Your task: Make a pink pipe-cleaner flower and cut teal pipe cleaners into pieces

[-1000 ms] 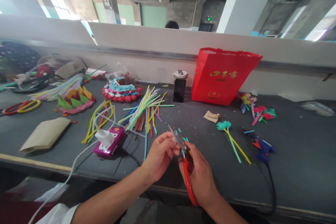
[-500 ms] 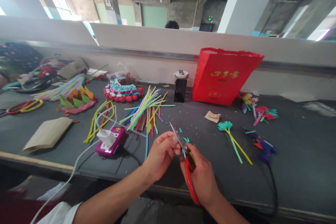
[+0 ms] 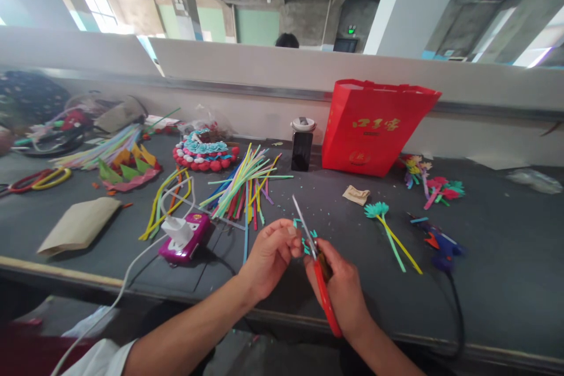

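Observation:
My right hand (image 3: 337, 282) grips red-handled scissors (image 3: 324, 291), their blades pointing up and away. My left hand (image 3: 275, 255) is closed in a pinch just left of the blades. Small teal pieces (image 3: 313, 234) show beside its fingertips, but what the fingers hold is too small to make out. Tiny teal clippings lie scattered beyond the blades. To the right rests a teal fuzzy flower (image 3: 376, 210) with a green and a yellow stem. A bundle of colored pipe cleaners (image 3: 249, 185) lies beyond my left hand.
A purple power strip (image 3: 187, 241) with a white plug stands left; its cable runs off the front edge. A blue glue gun (image 3: 445, 247) lies right. At the back are a red bag (image 3: 379, 129), a phone (image 3: 302, 151) against a cup, and a beaded ornament (image 3: 205, 153).
The scissors have swung more upright and shifted right, with their blades now clear of my left fingertips. My left hand stays nearly in place.

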Demonstrator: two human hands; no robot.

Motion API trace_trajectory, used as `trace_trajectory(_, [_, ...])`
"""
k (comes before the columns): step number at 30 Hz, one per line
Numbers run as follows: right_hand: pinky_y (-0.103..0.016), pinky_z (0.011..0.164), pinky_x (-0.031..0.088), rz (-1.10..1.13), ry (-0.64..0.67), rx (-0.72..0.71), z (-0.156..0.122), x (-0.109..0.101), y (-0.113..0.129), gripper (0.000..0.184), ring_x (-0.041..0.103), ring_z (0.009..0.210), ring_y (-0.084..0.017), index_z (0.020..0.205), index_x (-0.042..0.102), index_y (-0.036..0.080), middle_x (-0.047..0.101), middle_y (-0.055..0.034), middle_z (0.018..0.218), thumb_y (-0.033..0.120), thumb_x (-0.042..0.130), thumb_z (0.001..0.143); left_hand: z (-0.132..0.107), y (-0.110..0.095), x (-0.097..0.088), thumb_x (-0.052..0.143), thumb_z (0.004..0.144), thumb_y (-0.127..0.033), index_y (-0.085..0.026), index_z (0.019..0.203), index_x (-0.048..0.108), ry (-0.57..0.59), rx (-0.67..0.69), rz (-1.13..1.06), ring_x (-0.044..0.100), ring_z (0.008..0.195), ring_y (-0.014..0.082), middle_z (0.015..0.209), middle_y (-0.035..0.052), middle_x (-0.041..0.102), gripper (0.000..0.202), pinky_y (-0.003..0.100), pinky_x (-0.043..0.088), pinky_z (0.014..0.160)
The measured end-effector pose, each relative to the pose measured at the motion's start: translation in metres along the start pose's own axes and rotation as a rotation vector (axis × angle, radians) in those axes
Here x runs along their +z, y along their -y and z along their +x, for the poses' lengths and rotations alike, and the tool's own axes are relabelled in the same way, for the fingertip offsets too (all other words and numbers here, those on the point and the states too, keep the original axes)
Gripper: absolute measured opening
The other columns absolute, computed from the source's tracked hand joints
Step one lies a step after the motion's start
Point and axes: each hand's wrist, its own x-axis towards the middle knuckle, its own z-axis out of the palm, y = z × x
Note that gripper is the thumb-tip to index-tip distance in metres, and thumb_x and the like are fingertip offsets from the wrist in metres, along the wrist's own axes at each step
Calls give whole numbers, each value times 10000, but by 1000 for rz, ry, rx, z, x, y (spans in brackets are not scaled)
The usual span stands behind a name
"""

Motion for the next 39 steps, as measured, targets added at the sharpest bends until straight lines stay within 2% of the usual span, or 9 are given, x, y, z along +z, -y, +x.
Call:
trace_trajectory(5, [-259,689,546,188,-105,39,11,-11,6,315,675,731,-165,1172,605,205,716,-40,916,331,593,884,0,3,0,675,776,-171,-134,701,597,58,-70,25,489,520,74,598,-9,555,114,214,399,566])
trace_trajectory(9, [-239,620,552,357,-116,33,22,-17,14,370,653,657,-140,1192,570,217,694,-6,830,337,625,847,-1,9,-2,666,750,-146,-127,699,611,90,-158,65,486,496,73,587,0,561,78,222,391,551])
trace_trajectory(13, [-236,623,559,442,-52,38,29,-19,21,365,650,654,-134,1162,568,215,674,8,800,325,638,821,-2,15,-4,677,720,-158,-122,693,619,112,-221,78,478,466,69,577,0,557,74,224,388,531])
trace_trajectory(16, [-207,521,516,461,-25,70,31,-20,22,358,600,562,-112,1133,584,204,642,26,738,326,656,804,-2,14,-5,694,697,-170,-124,686,620,97,-243,77,473,473,66,574,-4,549,88,214,385,522])
trace_trajectory(19, [-190,445,452,494,-85,133,32,-23,17,371,531,495,-92,1129,583,198,609,42,704,338,670,797,-1,10,-5,693,659,-149,-125,665,616,100,-267,128,482,500,76,562,-6,533,81,199,366,497])
trace_trajectory(24, [-199,435,436,478,-146,201,34,-26,10,393,498,481,-93,1142,565,201,596,52,690,336,670,788,0,9,-5,695,724,-209,-130,695,628,65,-140,323,504,541,90,601,5,575,109,209,398,520])
trace_trajectory(28, [-208,476,473,404,-134,141,32,-22,11,382,568,526,-115,1122,577,185,609,44,677,299,662,768,0,10,-2,751,734,-300,-132,776,658,46,-16,480,517,573,87,675,5,621,197,213,428,562])
trace_trajectory(32, [-231,585,536,353,-134,67,28,-17,12,351,623,583,-127,1123,583,195,641,36,698,262,633,781,-2,8,0,774,705,-331,-126,731,657,48,-20,560,499,533,75,637,-7,611,237,202,409,527])
trace_trajectory(39, [-236,598,551,307,-151,65,24,-12,12,351,648,610,-137,1151,580,195,672,14,749,309,620,821,0,8,-2,749,688,-277,-128,685,642,15,-29,578,494,488,79,585,-5,608,184,205,404,499])
